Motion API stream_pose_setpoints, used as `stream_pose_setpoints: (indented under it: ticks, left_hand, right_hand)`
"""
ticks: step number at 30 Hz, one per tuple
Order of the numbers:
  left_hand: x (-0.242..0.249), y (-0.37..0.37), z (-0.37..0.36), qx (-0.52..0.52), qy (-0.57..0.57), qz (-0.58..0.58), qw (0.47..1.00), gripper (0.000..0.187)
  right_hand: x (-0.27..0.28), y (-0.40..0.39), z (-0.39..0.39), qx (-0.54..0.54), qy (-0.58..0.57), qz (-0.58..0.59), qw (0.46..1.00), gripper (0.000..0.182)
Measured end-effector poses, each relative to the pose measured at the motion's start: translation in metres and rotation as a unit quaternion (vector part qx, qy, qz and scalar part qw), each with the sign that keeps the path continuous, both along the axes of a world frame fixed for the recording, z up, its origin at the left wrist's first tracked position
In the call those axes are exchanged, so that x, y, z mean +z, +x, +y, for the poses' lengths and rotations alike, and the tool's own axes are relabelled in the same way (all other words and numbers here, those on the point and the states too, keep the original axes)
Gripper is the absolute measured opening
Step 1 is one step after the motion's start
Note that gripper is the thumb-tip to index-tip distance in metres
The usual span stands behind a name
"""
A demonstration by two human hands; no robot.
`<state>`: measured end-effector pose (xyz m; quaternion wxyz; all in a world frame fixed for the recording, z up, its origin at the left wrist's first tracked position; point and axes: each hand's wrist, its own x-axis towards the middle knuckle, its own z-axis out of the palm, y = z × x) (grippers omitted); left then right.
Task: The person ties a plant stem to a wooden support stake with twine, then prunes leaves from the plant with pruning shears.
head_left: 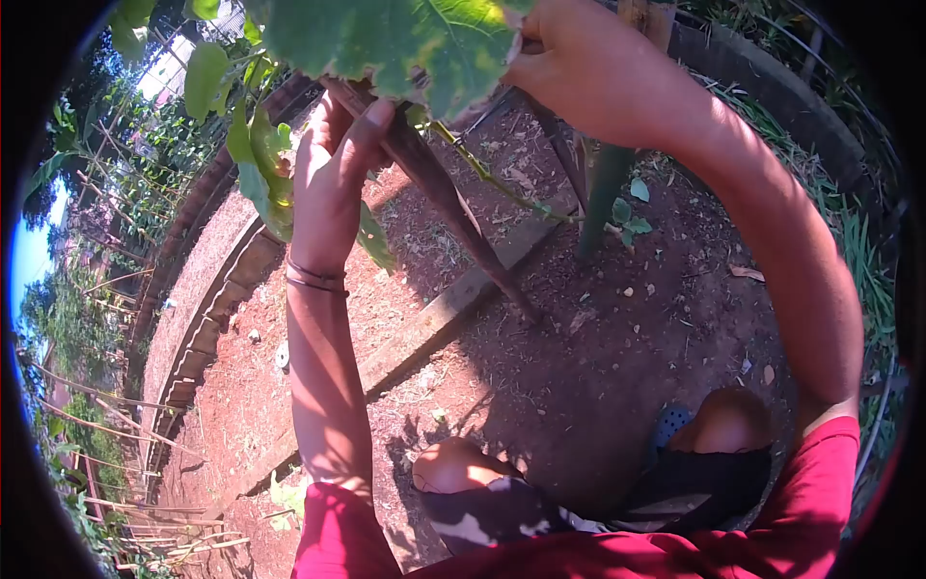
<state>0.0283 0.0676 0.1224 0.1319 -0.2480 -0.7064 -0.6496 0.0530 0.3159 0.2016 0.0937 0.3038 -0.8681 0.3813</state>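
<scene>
1. The left hand [333, 179] closes around the upper part of a brown stake [439, 183], thumb along its side.
2. The stake slants down to the soil [617, 338], its foot on the near side of a long beam [463, 301].
3. The right hand [569, 72] is curled beside the right edge of a large leaf [395, 48]; whether it grips anything I cannot tell.
4. Scalloped edging [207, 323] lines the soil's left edge; a curved wall [786, 92] bounds its far right corner.
</scene>
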Motion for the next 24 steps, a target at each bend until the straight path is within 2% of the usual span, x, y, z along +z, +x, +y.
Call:
stream_pose_setpoints:
  ticks: [1,2,3,5,7,8,10,15,17,18,22,24]
  left_hand:
    - [0.003,0.004,0.004,0.033,-0.022,0.024,0.999,0.032]
    - [0.006,0.007,0.007,0.066,-0.044,0.048,0.996,0.034]
    - [0.006,0.003,0.002,0.066,-0.049,0.048,0.995,0.034]
    - [0.000,-0.005,-0.014,0.061,-0.131,0.027,0.989,0.038]
    - [-0.001,-0.003,-0.008,0.078,-0.131,0.036,0.988,0.042]
    - [-0.002,-0.002,-0.006,0.073,-0.115,0.030,0.990,0.043]
    - [-0.001,-0.002,-0.005,0.045,-0.090,0.014,0.995,0.040]
    - [-0.004,0.003,-0.002,0.043,-0.139,0.069,0.987,0.030]
    - [-0.001,0.008,0.016,0.146,-0.103,0.034,0.983,0.033]
    - [0.002,0.008,0.023,0.166,-0.057,0.000,0.985,0.037]
    - [-0.003,0.001,0.030,0.185,-0.025,0.025,0.982,0.037]
    - [-0.003,-0.001,0.027,0.191,-0.037,0.029,0.980,0.037]
  right_hand:
    - [0.002,0.001,-0.001,-0.057,0.031,-0.014,0.998,0.026]
    - [0.005,0.000,0.004,-0.057,0.025,-0.014,0.998,0.026]
    - [0.007,-0.002,0.010,-0.042,0.037,-0.007,0.998,0.026]
    - [0.005,-0.002,0.012,-0.026,0.048,-0.004,0.999,0.027]
    - [0.002,-0.001,0.001,-0.094,-0.027,0.036,0.995,0.029]
    - [-0.008,-0.004,0.001,-0.094,-0.028,0.033,0.995,0.029]
    - [-0.023,-0.007,-0.001,-0.077,-0.081,0.229,0.967,0.027]
    - [-0.020,-0.012,-0.004,-0.105,-0.031,0.208,0.972,0.023]
    - [-0.023,-0.014,-0.005,-0.097,-0.025,0.192,0.976,0.022]
    - [-0.025,-0.012,-0.005,-0.102,-0.030,0.226,0.968,0.022]
    - [-0.024,-0.011,-0.008,-0.109,-0.007,0.338,0.935,0.020]
    - [-0.017,-0.017,-0.014,-0.125,0.023,0.329,0.936,0.019]
